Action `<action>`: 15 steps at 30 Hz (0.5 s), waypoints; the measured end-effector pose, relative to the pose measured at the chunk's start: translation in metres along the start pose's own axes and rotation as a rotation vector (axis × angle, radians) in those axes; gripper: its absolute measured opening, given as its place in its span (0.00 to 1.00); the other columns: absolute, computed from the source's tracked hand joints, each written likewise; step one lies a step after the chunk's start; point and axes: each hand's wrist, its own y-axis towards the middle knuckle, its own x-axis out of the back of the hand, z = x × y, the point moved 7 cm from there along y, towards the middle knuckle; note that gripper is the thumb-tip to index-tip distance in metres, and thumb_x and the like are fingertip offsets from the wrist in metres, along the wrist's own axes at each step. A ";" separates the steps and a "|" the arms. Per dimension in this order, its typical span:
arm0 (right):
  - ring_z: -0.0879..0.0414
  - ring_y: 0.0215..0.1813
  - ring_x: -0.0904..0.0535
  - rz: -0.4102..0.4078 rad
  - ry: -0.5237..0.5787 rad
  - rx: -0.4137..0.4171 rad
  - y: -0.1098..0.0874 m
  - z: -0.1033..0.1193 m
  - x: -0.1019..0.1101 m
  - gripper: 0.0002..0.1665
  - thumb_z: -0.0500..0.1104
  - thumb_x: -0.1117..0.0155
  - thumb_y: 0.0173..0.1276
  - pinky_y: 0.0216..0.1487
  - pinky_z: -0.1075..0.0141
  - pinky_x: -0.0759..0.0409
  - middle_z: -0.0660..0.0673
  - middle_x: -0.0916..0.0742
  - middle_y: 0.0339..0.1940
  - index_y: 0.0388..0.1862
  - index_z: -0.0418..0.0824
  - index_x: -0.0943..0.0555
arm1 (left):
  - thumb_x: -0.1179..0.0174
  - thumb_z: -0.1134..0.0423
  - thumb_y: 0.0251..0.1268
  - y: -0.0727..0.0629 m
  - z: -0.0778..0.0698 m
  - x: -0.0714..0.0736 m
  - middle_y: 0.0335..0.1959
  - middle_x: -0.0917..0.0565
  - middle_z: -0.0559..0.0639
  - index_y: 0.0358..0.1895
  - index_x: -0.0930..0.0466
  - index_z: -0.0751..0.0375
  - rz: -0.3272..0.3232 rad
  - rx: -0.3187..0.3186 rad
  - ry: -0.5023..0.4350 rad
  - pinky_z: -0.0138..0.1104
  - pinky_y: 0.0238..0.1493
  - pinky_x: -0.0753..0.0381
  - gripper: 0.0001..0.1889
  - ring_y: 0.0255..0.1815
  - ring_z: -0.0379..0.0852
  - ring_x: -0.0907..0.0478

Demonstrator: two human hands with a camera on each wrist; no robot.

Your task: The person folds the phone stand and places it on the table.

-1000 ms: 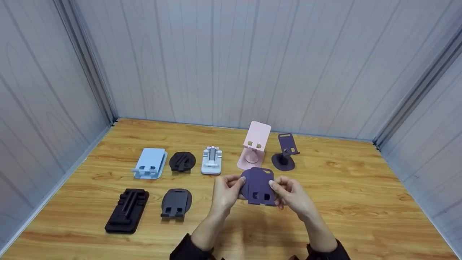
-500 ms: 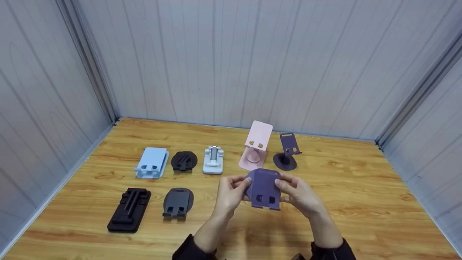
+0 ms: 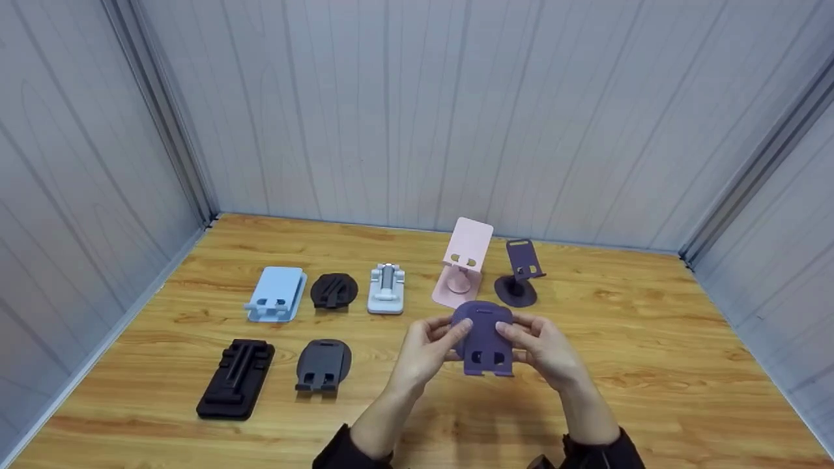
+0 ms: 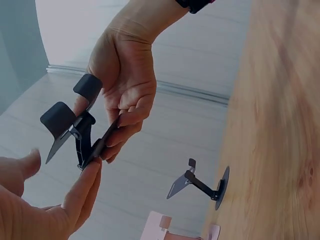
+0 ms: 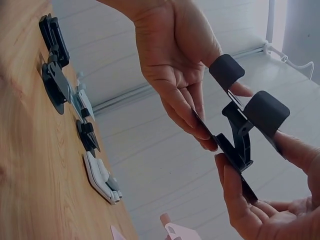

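From the head, we see left hand (image 3: 423, 352) and right hand (image 3: 550, 348) pinching a purple stand (image 3: 486, 340) above the table (image 3: 625, 365), a pink stand (image 3: 470, 240) between it and the far edge. From the left wrist, fingers (image 4: 86, 192) touch the purple stand's base (image 4: 103, 142); from the right, its hinge (image 5: 243, 143) shows.

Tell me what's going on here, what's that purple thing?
Somebody's left hand and right hand are holding up a purple stand, maybe for a phone, above the table, each gripping one side. It is partly open, with a gap between its halves. A pink stand and a second purple stand are raised behind the hands. A light blue stand, round black stand, white stand, grey stand and long black stand sit lower, to the left.
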 end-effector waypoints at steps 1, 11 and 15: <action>0.63 0.41 0.15 -0.005 0.001 -0.001 0.000 0.000 0.000 0.29 0.39 0.46 0.75 0.44 0.69 0.13 0.55 0.11 0.37 0.65 0.18 0.36 | 0.41 0.66 0.68 0.000 0.000 0.000 0.44 0.15 0.72 0.57 0.28 0.85 0.006 -0.001 0.002 0.35 0.39 0.11 0.23 0.37 0.45 0.14; 0.63 0.39 0.14 -0.035 -0.023 0.006 0.000 0.000 -0.001 0.29 0.38 0.44 0.74 0.41 0.70 0.13 0.53 0.11 0.36 0.63 0.16 0.35 | 0.35 0.71 0.59 -0.001 0.001 0.002 0.41 0.14 0.71 0.56 0.28 0.84 -0.034 -0.001 0.034 0.31 0.33 0.12 0.24 0.32 0.41 0.15; 0.62 0.38 0.13 -0.069 -0.029 0.006 0.001 -0.001 -0.002 0.29 0.37 0.42 0.72 0.40 0.70 0.12 0.51 0.11 0.37 0.61 0.15 0.35 | 0.35 0.72 0.59 -0.002 0.001 0.002 0.40 0.15 0.72 0.54 0.27 0.85 -0.059 -0.009 0.055 0.32 0.33 0.12 0.22 0.31 0.41 0.15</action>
